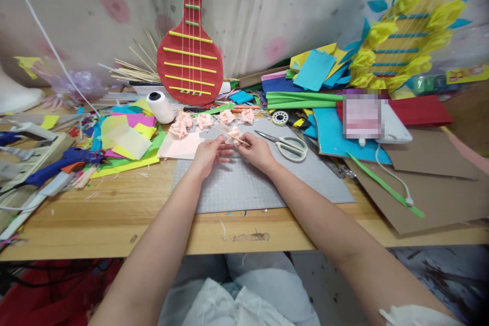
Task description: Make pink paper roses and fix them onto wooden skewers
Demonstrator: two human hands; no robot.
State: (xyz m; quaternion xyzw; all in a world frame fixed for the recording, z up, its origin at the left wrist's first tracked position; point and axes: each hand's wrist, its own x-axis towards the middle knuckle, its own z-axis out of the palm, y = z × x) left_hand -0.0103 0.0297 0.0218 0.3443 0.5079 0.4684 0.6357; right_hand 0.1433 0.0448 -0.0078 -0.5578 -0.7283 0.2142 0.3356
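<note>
My right hand (260,150) is closed on a thin wooden stick (240,140), which points up and to the left over the grey cutting mat (244,188). A pale pink paper piece (234,134) shows behind the stick; whether it is attached cannot be made out. Facing it, my left hand (210,155) has its fingers stretched out and apart, with nothing visible in them. Several pink paper roses (205,121) lie just beyond my hands. Pale pink paper sheets (181,145) lie left of my left hand, and scissors (290,147) rest right of my right hand.
A red paper instrument (190,63) leans at the back beside a white thread spool (160,107). Leftward lie coloured paper scraps (126,137), a blue glue gun (64,163) and a power strip (26,168). Cardboard (431,183) and a yellow-flowered instrument (401,46) are on the right.
</note>
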